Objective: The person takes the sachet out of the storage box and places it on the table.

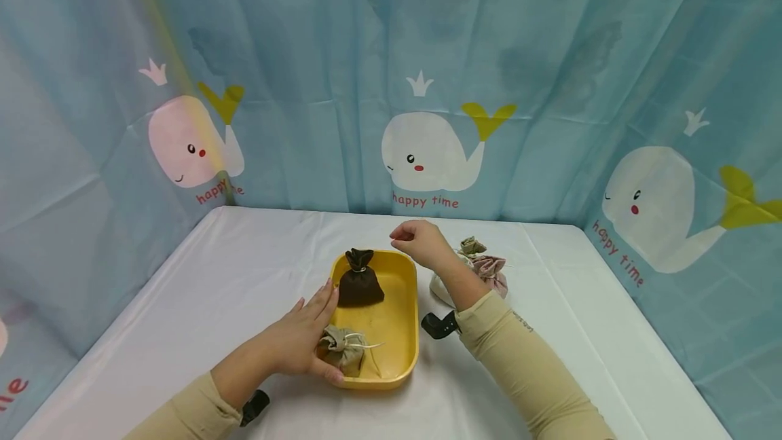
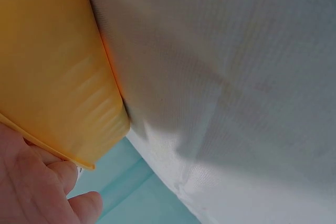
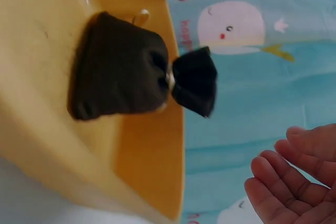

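A yellow plastic tray [image 1: 400, 318] stands on the white cloth, with a dark brown drawstring pouch [image 1: 360, 288] upright toward its far left. An olive-beige pouch [image 1: 347, 352] with a pale cord lies at its near left. My left hand [image 1: 302, 335] rests along the tray's left rim, fingers extended and thumb at the near corner; the left wrist view shows it against the tray's outer wall [image 2: 58, 66]. Above the far right corner, my right hand [image 1: 424, 243] holds nothing. Its fingers are loosely bent, apart from the brown pouch [image 3: 121, 72] in the right wrist view.
Right of the tray, partly behind my right forearm, several pouches stand together: a pink one [image 1: 491, 270], an olive one [image 1: 472, 246] and a whitish one [image 1: 440, 289]. Blue whale-print curtains [image 1: 342, 121] hang around the white-covered table [image 1: 244, 277].
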